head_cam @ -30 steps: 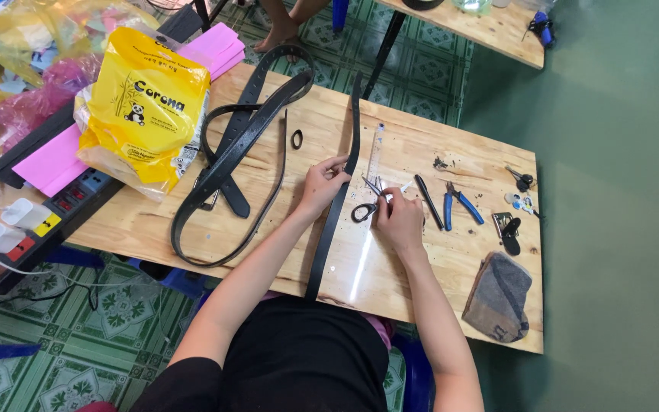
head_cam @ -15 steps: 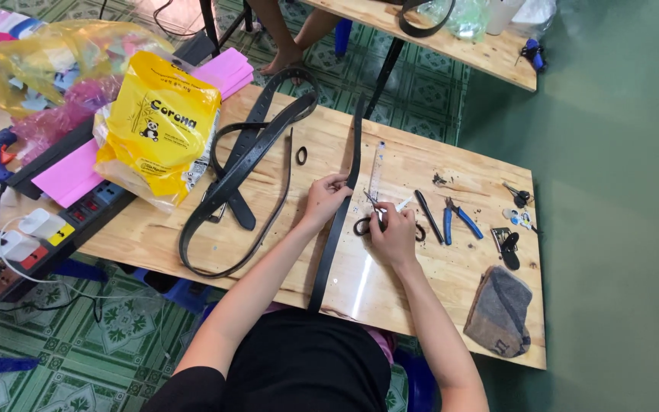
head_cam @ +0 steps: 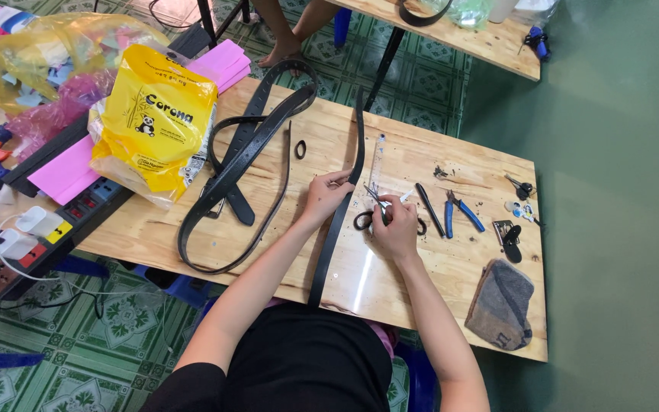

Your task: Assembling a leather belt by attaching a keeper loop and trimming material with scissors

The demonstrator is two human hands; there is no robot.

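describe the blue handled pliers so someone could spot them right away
Start at the pale wooden table and look to the right of the person's right hand. The pliers lie flat there, just beside a black pen-like tool. Their bright blue handles are the only blue among the dark tools on that side.

Black belt [head_cam: 337, 229], yellow bag [head_cam: 154, 130], blue-handled pliers [head_cam: 461, 214], green patterned floor tiles [head_cam: 116, 328]

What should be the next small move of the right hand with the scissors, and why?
Probably bring the scissors onto the black strap: the left hand pins the strap on the wooden table, and the right hand holds the scissors just beside it.
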